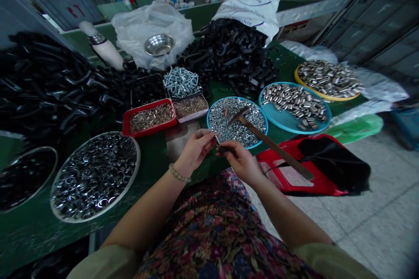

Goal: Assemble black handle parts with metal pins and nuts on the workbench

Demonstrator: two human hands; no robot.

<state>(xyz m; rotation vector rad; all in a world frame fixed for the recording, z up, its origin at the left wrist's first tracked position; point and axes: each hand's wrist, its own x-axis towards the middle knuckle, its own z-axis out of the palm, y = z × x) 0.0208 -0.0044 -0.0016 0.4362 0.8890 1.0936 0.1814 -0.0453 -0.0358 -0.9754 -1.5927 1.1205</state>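
Heaps of black parts [49,87] crowd the bench; nut tray [208,115] and hammer [271,146] lie just beyond my hands, probably for easy reach. Left hand [194,150] and right hand [240,161] both pinch one small dark part [222,148] at the fingertips, at the bench edge above my lap.

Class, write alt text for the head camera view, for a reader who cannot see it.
A person's left hand and right hand pinch a small dark part at a green table. Before them lie a blue dish of nuts with a hammer across it, trays of metal fasteners and heaps of black parts.
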